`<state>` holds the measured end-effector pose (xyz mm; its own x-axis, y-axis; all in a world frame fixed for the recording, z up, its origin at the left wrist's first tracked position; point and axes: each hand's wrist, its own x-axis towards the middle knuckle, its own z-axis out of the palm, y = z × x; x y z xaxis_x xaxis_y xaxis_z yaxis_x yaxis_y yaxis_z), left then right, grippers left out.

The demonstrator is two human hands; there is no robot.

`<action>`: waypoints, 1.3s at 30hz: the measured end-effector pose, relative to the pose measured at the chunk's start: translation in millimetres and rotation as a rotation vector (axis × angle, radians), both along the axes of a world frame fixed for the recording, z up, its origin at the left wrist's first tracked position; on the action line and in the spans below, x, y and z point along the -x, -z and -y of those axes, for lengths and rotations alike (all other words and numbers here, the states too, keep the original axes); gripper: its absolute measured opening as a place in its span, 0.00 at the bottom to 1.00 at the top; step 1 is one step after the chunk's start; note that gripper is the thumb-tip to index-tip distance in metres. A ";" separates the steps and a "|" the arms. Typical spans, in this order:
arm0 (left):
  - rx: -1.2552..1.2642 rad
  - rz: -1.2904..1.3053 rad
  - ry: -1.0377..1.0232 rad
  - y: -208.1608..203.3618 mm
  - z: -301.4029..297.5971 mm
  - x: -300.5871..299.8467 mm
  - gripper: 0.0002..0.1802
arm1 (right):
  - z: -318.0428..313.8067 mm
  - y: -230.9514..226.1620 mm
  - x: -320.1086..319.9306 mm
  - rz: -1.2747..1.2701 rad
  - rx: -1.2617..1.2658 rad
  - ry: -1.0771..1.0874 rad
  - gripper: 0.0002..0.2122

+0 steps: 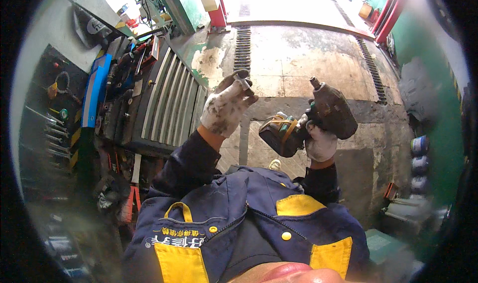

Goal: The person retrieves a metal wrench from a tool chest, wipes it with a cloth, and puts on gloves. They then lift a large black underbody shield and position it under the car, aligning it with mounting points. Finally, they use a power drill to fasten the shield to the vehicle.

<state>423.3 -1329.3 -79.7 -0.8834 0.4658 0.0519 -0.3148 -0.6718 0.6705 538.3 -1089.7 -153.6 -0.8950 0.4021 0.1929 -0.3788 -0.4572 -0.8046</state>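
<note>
Head view shows at the far left a tool cart (124,99) with a ribbed grey top and many tools on it. The left hand (225,109), in a dirty white glove, is raised, and its fingertips pinch a small metal socket (242,79). Just to the right, the right hand (318,141) has its fingers closed around the handle of a dark impact wrench (318,116), above the stained concrete floor (298,59).
</note>
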 end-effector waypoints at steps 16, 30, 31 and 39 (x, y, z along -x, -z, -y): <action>-0.050 -0.068 0.110 -14.5 -121.4 74.8 0.17 | -86.3 -3.8 69.5 0.012 -0.139 -0.076 0.23; 0.489 -0.440 0.086 -7.6 -241.6 195.8 0.11 | -178.9 -5.0 165.8 -0.211 -0.298 -0.125 0.32; 0.528 -0.534 0.100 -6.5 -252.5 215.5 0.09 | -185.1 -3.3 178.3 -0.172 -0.282 -0.122 0.32; 0.622 -0.732 0.394 -26.1 -335.2 357.4 0.09 | -234.7 -21.4 280.4 -0.151 -0.702 0.239 0.28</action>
<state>65.9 -994.0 -53.6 -0.5120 0.8429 0.1656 0.1865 -0.0791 0.9793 257.9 -855.1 -132.2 -0.7424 0.3193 0.5890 -0.5327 0.2518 -0.8080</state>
